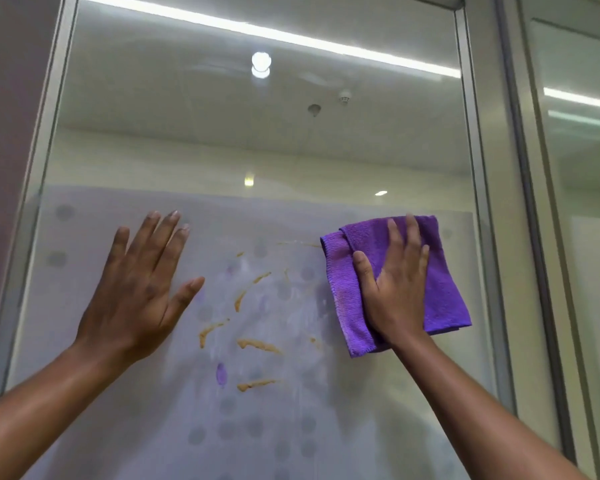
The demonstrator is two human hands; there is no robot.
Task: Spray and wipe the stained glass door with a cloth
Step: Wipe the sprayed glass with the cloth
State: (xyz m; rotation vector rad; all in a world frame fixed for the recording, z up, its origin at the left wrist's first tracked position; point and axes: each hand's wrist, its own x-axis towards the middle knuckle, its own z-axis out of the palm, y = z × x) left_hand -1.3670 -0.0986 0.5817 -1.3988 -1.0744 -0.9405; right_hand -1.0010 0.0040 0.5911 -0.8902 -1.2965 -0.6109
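Note:
The glass door [257, 150] fills the view, with a frosted lower band dotted with grey circles. Several orange-brown streaks [257, 345] smear the frosted part between my hands, amid wet, hazy patches. My right hand [394, 289] presses a folded purple cloth [444, 271] flat against the glass at the right end of the stains, fingers straight and spread. My left hand [139, 289] lies flat on the glass to the left of the stains, fingers straight, holding nothing. No spray bottle is in view.
A grey metal frame [478, 202] borders the door on the right, with another glass panel [582, 202] beyond it. The left frame [32, 202] meets a mauve wall [0, 133]. Ceiling lights reflect in the upper glass.

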